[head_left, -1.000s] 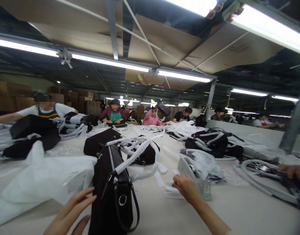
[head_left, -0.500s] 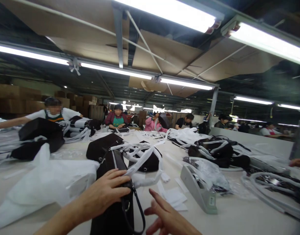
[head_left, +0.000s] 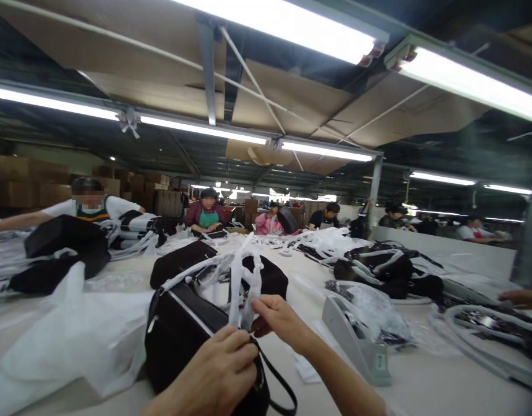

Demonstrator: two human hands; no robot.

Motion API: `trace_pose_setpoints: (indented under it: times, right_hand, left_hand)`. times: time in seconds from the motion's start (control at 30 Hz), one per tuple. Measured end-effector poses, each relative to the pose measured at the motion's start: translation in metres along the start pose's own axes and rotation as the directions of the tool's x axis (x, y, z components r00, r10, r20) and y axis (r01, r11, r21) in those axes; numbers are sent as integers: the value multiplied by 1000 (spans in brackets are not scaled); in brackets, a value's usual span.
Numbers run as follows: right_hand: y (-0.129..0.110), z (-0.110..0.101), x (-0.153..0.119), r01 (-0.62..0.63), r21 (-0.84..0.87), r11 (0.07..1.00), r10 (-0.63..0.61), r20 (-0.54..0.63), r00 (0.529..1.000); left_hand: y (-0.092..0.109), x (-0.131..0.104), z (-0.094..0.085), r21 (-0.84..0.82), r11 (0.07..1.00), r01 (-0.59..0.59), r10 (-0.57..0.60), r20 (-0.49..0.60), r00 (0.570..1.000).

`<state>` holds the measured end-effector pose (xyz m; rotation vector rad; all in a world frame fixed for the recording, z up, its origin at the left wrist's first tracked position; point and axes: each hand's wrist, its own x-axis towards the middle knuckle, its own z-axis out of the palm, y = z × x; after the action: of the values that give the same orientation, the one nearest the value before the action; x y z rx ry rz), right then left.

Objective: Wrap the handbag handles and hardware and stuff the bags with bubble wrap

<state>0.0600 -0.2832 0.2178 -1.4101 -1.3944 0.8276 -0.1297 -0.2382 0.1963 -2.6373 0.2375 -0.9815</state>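
Note:
In front of me a black handbag [head_left: 174,329] lies on the table, with a silver zip along its edge. Its handle [head_left: 236,277] is wrapped in white padding and stands up in a loop. My left hand [head_left: 225,367] is closed at the foot of that wrapped handle, its fingertips partly hidden. From the other side my right hand [head_left: 279,320] pinches the white wrapping close to the left fingers. A thin black strap [head_left: 279,375] hangs in a loop on the bag's right. Just behind lies another black bag [head_left: 270,280].
Right of my hands stands a grey tape dispenser [head_left: 357,341]. White foam sheeting [head_left: 88,335] covers the table at left. More black bags [head_left: 379,266] with wrapped handles lie at right, beside a clear plastic bag [head_left: 374,309]. A co-worker's hand [head_left: 521,299] reaches in; several people sit across.
The handbag has turned, showing more of its broad side at left. My right hand has moved up to the wrapped handle and closed on it. My left hand has shifted right to the handle's base.

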Motion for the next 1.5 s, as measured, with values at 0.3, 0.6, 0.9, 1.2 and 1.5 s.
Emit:
trace_pose_setpoints:
  times: [0.3,0.6,0.9,1.2,1.5]
  right_hand:
    - [28,-12,-75,-318,102,942,316,39,948]
    - [-11,-37,-94,-72,-387,919,-8,-201,980]
    - [5,-40,-108,2,-110,994,-19,-157,987]
    - [1,-44,-123,145,-501,853,-202,-62,977]
    - [13,-29,-95,100,168,981,-30,-378,925]
  left_hand:
    - [-17,27,-1,-152,987,47,-7,255,967]
    - [-49,70,-9,-535,786,310,37,541,841]
    - [-42,67,6,-642,660,390,-36,492,870]
    - [-35,58,4,-612,698,373,-78,452,889]
    - [-30,55,9,-584,717,381,-118,436,892]
